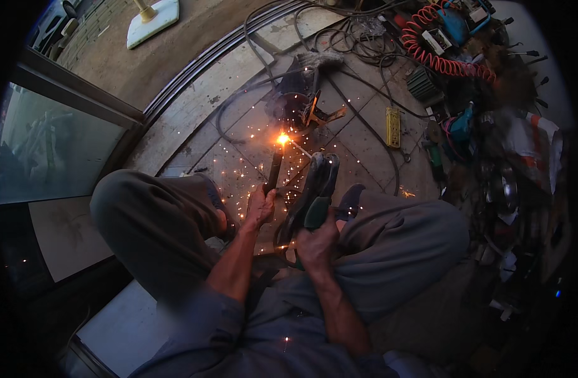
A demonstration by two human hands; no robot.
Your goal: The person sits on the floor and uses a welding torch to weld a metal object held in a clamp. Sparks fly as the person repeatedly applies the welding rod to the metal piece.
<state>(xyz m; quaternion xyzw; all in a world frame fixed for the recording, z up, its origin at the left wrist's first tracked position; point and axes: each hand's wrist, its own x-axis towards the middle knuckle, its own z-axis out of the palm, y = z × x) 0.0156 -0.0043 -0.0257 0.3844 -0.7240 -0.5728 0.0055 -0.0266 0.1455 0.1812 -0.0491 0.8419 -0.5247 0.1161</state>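
Note:
My left hand (260, 206) is closed around a dark metal bar or pipe (276, 169), which points away from me. At its far end a bright welding arc (283, 138) glows and throws sparks all around. My right hand (318, 240) grips the green handle of a black welding electrode holder (313, 189). From the holder's jaws a thin electrode (300, 149) runs to the arc. Just beyond the arc sit an orange-lit metal clamp (315, 114) and a dark rounded piece (289, 105), partly blurred by glare and smoke.
Black cables (358, 41) loop over the tiled floor. To the right lie a yellow power strip (393, 128), a red coiled hose (421, 53), a finned motor (424, 87), a green angle grinder (434, 157) and heaped tools. A glass door (56, 138) stands left, beside a metal threshold track (194, 66).

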